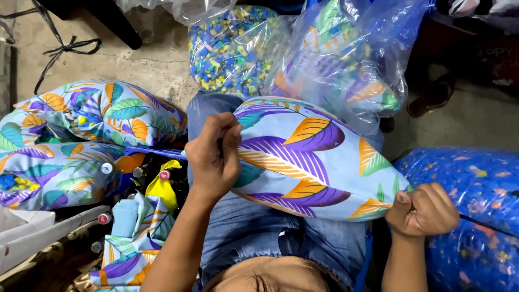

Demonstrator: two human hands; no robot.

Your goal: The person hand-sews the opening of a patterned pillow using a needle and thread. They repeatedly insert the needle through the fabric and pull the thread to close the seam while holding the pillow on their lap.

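Note:
A stuffed pillow in light blue cloth with purple, orange and green leaves lies across a lap in blue denim. My left hand is closed in a fist on the pillow's left end and pinches the cloth at the edge. Whether something thin is between its fingers I cannot tell. My right hand is closed on the pillow's right corner and holds the cloth tight.
Two more stuffed leaf-print pillows lie at the left. Clear bags of coloured foam chips stand at the top, a blue bag at the right. Small bottles and folded leaf-print cloth sit at the lower left.

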